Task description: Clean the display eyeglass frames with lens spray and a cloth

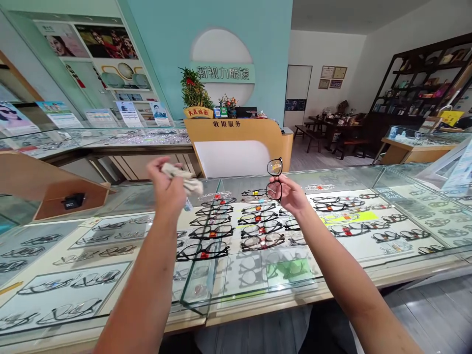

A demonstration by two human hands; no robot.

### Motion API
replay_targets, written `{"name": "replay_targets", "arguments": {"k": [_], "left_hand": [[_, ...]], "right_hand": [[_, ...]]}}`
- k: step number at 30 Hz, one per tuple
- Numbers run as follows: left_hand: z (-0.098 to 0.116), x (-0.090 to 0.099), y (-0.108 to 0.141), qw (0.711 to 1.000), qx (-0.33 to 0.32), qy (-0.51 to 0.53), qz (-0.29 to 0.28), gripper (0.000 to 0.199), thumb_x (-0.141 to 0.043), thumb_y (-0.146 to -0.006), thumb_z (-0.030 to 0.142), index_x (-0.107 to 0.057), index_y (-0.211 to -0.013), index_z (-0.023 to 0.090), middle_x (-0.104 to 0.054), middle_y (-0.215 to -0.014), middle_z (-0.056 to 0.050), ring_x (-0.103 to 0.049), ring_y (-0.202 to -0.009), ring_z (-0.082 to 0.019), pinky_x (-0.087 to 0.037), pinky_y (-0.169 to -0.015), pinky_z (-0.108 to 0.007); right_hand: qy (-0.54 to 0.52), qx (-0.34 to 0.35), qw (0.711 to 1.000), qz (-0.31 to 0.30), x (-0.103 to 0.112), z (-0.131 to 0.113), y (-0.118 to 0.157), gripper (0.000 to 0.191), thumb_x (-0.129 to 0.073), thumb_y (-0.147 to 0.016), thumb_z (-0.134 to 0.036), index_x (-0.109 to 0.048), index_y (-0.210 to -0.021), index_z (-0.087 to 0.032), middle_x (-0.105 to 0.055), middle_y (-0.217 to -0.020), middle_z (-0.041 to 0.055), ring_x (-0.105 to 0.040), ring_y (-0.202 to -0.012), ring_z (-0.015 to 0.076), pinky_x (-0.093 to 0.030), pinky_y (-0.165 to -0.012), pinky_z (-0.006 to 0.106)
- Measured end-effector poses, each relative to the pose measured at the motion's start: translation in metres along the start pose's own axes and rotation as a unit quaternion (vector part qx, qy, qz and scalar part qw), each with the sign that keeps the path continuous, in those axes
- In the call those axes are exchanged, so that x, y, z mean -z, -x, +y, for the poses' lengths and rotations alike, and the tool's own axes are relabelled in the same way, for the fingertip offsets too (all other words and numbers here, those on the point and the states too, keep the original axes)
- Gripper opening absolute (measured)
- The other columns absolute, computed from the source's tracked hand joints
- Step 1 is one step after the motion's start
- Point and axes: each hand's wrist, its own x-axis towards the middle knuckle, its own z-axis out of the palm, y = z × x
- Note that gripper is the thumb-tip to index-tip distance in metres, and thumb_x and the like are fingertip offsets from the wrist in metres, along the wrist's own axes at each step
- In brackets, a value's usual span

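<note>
My left hand is closed around a crumpled pale cloth, raised over the glass counter and slightly blurred. In my right hand is a pair of dark-framed eyeglasses, gripped near the bridge and turned so one lens sits above the other. The cloth and the eyeglasses are apart. Below both hands, rows of black-framed glasses with small red tags lie on the glass display case.
More frames lie in the case on white trays at left and toward the right. A wooden box-like stand rests on the counter at left. Beyond stands a wooden cashier desk with a potted plant.
</note>
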Motion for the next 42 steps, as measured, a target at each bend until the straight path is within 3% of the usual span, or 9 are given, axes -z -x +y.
{"name": "replay_targets", "arguments": {"k": [4, 8, 12, 16, 19, 23, 28, 34, 42], "left_hand": [[0.049, -0.044, 0.014, 0.942, 0.083, 0.210, -0.251, 0.054, -0.069, -0.084, 0.016, -0.051, -0.133, 0.029, -0.069, -0.105, -0.001, -0.073, -0.096, -0.023, -0.062, -0.085, -0.040], [0.090, -0.072, 0.014, 0.930, 0.037, 0.183, -0.316, 0.049, -0.089, -0.082, 0.040, -0.065, -0.121, 0.023, -0.073, -0.094, -0.003, -0.073, -0.089, -0.022, -0.058, -0.079, -0.034], [0.113, -0.091, 0.017, 0.940, -0.047, 0.134, -0.311, 0.050, -0.088, -0.082, 0.064, -0.072, -0.099, 0.019, -0.071, -0.087, -0.005, -0.063, -0.077, -0.018, -0.049, -0.069, -0.028], [0.117, -0.105, 0.026, 0.956, -0.095, 0.045, -0.275, 0.035, -0.071, -0.099, 0.056, -0.072, -0.105, 0.021, -0.072, -0.093, -0.005, -0.060, -0.080, -0.018, -0.044, -0.067, -0.027], [0.111, -0.110, 0.027, 0.962, -0.052, -0.013, -0.269, 0.025, -0.063, -0.104, 0.046, -0.069, -0.108, 0.022, -0.072, -0.095, -0.004, -0.061, -0.079, -0.018, -0.044, -0.066, -0.027], [0.096, -0.112, 0.019, 0.964, 0.060, -0.045, -0.256, 0.026, -0.064, -0.103, 0.046, -0.061, -0.095, 0.021, -0.064, -0.075, 0.000, -0.052, -0.060, -0.015, -0.036, -0.055, -0.026], [0.093, -0.113, 0.015, 0.955, 0.109, 0.053, -0.269, 0.030, -0.068, -0.101, 0.046, -0.059, -0.088, 0.021, -0.050, -0.063, 0.005, -0.042, -0.052, -0.012, -0.030, -0.051, -0.025], [0.105, -0.108, 0.018, 0.932, 0.124, 0.184, -0.288, 0.032, -0.078, -0.094, 0.049, -0.064, -0.096, 0.020, -0.060, -0.071, 0.002, -0.051, -0.060, -0.012, -0.042, -0.058, -0.024], [0.102, -0.109, 0.019, 0.883, 0.105, 0.310, -0.336, 0.072, -0.102, -0.068, 0.038, -0.065, -0.127, 0.019, -0.079, -0.096, -0.004, -0.070, -0.082, -0.016, -0.053, -0.075, -0.027]], "right_hand": [[-0.004, 0.013, 1.000, -0.014, -0.006, -0.002, 0.004, 0.019, -0.087, -0.080, -0.028, -0.071, -0.088, -0.022, -0.080, -0.093, 0.0002, -0.072, -0.078, 0.0138, -0.063, -0.074, 0.027], [-0.015, 0.051, 0.998, -0.020, -0.007, -0.005, 0.005, 0.017, -0.085, -0.082, -0.027, -0.072, -0.092, -0.022, -0.080, -0.093, 0.0007, -0.073, -0.079, 0.0133, -0.063, -0.074, 0.026], [-0.022, 0.076, 0.997, -0.014, -0.004, -0.008, 0.003, 0.020, -0.088, -0.078, -0.028, -0.073, -0.089, -0.021, -0.081, -0.091, 0.0008, -0.075, -0.080, 0.0138, -0.064, -0.075, 0.025], [-0.031, 0.082, 0.996, -0.007, -0.002, -0.011, 0.002, 0.022, -0.090, -0.076, -0.029, -0.074, -0.089, -0.022, -0.081, -0.087, -0.0006, -0.076, -0.079, 0.0144, -0.066, -0.077, 0.027], [-0.040, 0.103, 0.994, -0.004, -0.001, -0.016, 0.005, 0.021, -0.091, -0.077, -0.029, -0.074, -0.089, -0.022, -0.082, -0.090, -0.0004, -0.079, -0.087, 0.0155, -0.067, -0.084, 0.028], [-0.036, 0.147, 0.988, 0.025, -0.003, -0.026, 0.009, 0.022, -0.092, -0.078, -0.031, -0.075, -0.087, -0.023, -0.083, -0.096, -0.0001, -0.080, -0.108, 0.0198, -0.066, -0.099, 0.034], [0.031, 0.154, 0.988, 0.010, -0.031, -0.033, -0.001, 0.024, -0.092, -0.081, -0.039, -0.075, -0.088, -0.025, -0.084, -0.102, 0.0017, -0.079, -0.115, 0.0203, -0.065, -0.097, 0.030], [0.090, 0.160, 0.981, -0.059, -0.081, -0.043, -0.029, 0.027, -0.094, -0.080, -0.041, -0.076, -0.090, -0.023, -0.084, -0.105, 0.0019, -0.074, -0.087, 0.0148, -0.064, -0.079, 0.026], [0.076, 0.166, 0.979, -0.090, -0.093, -0.047, -0.042, 0.029, -0.093, -0.078, -0.047, -0.080, -0.093, -0.024, -0.082, -0.096, -0.0005, -0.071, -0.077, 0.0160, -0.062, -0.068, 0.028]]}}
